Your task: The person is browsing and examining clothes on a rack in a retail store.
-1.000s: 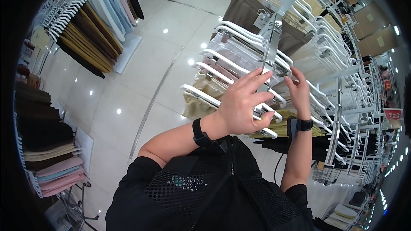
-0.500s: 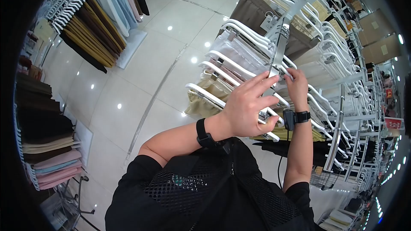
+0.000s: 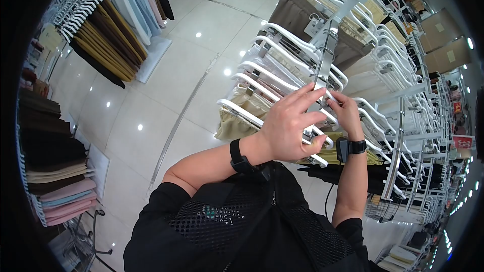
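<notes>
A metal rail [image 3: 325, 63] runs away from my body, with white hangers [image 3: 275, 78] hooked along it. My left hand [image 3: 290, 123] reaches over the near hangers, fingers stretched and thumb apart, fingertips at the rail. Just right of the rail, my right hand [image 3: 348, 113] pinches the arm of a white hanger between thumb and fingers. Cream gathered-waist clothes [image 3: 242, 111] hang at the near left side, with sheer white ones [image 3: 275, 65] beyond them. Farther along is a brown-grey garment [image 3: 300, 12] with a white tag [image 3: 315, 24]. My left hand hides part of the nearest hangers.
Another rail of white hangers [image 3: 393, 116] stands close on the right. Mustard and brown trousers [image 3: 108, 45] hang at the upper left, and folded-over dark and pink clothes [image 3: 65, 201] at the lower left. Shiny floor tiles [image 3: 176, 95] lie between the racks. Cardboard boxes [image 3: 443, 45] are at the right.
My right hand has moved slightly left and down along the rail, a hanger in its pinch. Beyond it, hangers with pale clothes have spread apart. My left hand has barely moved.
</notes>
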A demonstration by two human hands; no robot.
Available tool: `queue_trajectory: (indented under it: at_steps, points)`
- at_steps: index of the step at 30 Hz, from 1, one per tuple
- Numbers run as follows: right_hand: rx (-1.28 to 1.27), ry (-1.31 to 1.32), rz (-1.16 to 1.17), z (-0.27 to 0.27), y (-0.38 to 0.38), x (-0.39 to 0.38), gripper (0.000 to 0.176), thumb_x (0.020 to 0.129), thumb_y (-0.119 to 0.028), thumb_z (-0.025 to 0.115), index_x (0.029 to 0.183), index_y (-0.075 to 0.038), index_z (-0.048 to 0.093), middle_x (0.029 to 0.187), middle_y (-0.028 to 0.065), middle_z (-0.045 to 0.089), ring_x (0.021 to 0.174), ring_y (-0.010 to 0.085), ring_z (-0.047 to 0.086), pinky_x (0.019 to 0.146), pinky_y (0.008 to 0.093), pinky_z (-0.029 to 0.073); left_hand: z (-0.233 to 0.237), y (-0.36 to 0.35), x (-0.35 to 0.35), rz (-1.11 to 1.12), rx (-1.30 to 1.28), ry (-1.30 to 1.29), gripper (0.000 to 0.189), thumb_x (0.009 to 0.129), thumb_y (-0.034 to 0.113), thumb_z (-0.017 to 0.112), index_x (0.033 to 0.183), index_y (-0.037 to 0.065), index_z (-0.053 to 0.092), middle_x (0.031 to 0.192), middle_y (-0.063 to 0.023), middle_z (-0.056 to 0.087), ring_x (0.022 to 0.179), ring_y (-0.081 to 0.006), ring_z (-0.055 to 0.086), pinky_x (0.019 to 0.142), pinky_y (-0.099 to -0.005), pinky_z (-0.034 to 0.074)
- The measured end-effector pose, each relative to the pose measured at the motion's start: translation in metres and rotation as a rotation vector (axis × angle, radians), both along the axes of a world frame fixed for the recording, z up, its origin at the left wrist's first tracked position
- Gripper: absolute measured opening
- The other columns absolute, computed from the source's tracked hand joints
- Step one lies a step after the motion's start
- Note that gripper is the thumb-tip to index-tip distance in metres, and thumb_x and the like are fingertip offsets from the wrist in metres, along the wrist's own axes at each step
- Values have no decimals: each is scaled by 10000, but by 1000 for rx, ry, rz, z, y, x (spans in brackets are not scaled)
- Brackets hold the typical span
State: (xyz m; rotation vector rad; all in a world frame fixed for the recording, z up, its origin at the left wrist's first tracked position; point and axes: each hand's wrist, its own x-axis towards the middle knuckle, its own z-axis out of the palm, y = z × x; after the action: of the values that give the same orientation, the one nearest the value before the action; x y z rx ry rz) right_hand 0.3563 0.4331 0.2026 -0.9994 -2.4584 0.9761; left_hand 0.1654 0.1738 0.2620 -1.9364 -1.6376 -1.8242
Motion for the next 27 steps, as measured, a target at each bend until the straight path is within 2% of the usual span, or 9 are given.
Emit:
queue_trajectory:
  at_steps: [4,11,27]
  points:
    - [-78,44,-16,4,-11,3,355,997,-142,794,1307,27,758,1040,164,828,902,168,748,834,329,579,0,0,0,-3,-9,0,343,748,220,811,1049,55,812,1527,-235,632,1431,-502,580,1144,-526,527]
    - [-42,18,-12,6,-16,2,351,995,-144,798,1295,34,757,1050,173,826,884,168,738,826,335,576,2,-1,1,1,-3,-3,319,752,208,807,1034,59,804,1518,-238,637,1428,-507,580,1141,-527,528]
    - [-109,42,-2,7,-22,0,308,1002,-133,793,1260,35,771,975,110,818,829,120,697,780,316,561,2,0,0,-1,-1,-1,326,741,205,807,1024,45,808,1507,-238,645,1427,-505,584,1133,-525,535]
